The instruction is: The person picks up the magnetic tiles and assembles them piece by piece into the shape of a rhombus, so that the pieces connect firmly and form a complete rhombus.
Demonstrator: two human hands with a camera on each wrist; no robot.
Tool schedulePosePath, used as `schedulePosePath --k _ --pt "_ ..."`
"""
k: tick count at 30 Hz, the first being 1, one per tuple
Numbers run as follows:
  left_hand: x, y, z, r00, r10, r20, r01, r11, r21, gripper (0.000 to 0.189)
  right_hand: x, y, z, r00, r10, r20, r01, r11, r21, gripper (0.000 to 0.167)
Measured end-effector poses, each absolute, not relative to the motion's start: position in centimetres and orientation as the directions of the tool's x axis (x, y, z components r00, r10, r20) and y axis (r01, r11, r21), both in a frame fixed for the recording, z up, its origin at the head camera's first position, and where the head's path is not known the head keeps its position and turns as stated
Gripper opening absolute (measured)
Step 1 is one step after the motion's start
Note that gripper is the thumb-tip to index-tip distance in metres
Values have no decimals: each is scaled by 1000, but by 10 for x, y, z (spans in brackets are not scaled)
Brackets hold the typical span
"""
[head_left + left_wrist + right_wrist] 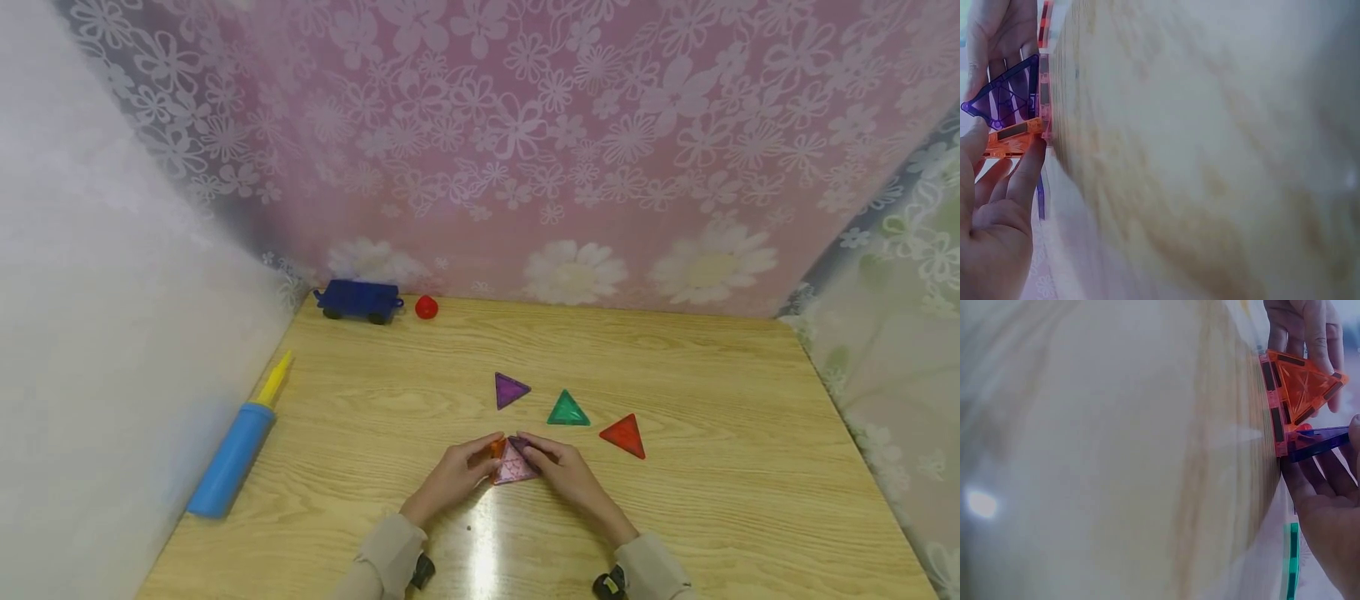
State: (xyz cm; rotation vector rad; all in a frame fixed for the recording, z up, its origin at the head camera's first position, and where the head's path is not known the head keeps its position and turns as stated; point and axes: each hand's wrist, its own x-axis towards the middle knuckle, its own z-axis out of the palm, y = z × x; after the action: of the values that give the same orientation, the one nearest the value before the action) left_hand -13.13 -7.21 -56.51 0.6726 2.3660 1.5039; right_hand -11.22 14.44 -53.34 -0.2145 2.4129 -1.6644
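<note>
Head view: my left hand (459, 472) pinches orange triangle (1304, 384), my right hand (564, 472) purple triangle (1317, 447), both raised at edges of pink triangle (514, 468) on table (750, 433).

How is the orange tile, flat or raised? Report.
Raised: in the right wrist view, the orange tile rises from the flat pink tile, held by the left hand.
</note>
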Motion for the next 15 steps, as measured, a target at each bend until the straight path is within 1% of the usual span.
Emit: schedulePosePath --k 3,7,15 --pt "-131 -72 -564 -858 512 41 246 340 908 45 -110 142 -521 -965 -247 -87 -11 371 -929 34" --pt "-131 -70 -561 -852 519 68 269 322 908 44 -110 142 -519 -961 -265 -76 -23 354 -935 34" --pt "-132 -68 -559 -843 529 100 326 353 877 44 -120 150 -560 -947 -319 -48 -46 281 -959 42"
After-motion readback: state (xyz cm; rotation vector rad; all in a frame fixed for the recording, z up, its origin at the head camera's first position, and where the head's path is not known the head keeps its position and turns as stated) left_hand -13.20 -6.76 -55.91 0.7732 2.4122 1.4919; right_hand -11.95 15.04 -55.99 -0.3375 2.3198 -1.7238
